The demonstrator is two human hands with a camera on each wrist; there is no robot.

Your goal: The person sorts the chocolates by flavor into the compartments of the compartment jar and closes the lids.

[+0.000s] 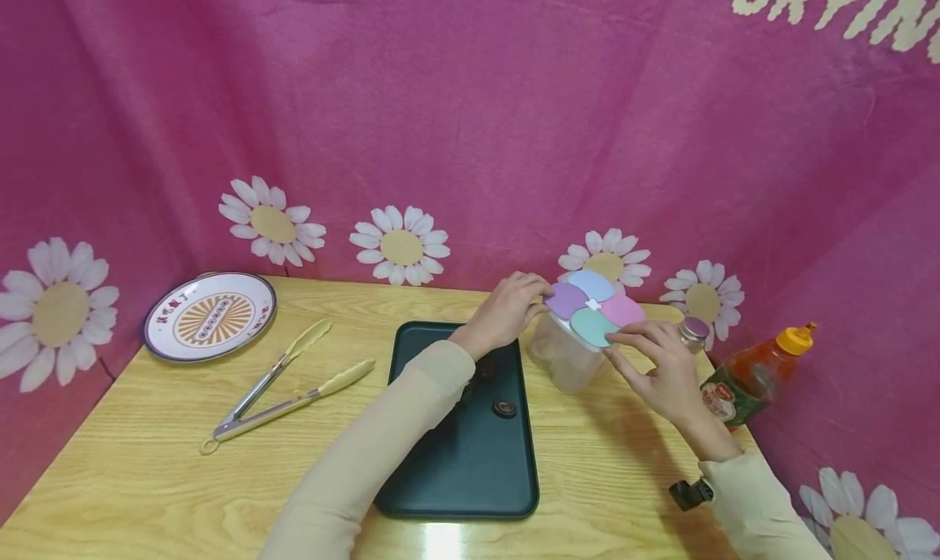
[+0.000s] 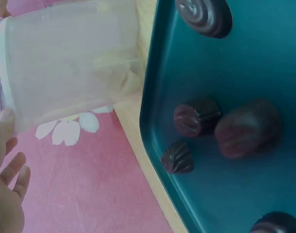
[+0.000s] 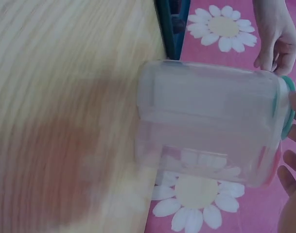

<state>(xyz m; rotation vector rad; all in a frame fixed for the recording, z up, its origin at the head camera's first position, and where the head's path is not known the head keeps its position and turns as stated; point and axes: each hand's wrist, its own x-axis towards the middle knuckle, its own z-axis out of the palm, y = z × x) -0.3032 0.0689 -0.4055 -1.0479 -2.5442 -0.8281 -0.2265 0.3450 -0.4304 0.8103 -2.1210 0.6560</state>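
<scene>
One left hand and one right hand, both half-curled, pinch one four-petalled lid atop one translucent container, right of frame centre.

Through my head camera, the tabletop reads as smooth, grained wood, shiny at its near edge. Toward its far edge I get cloudy, translucent plastic on the container, matt on its lid. The tongs, nearer the left edge, show shiny metal; the backdrop looks like matt cloth.
</scene>
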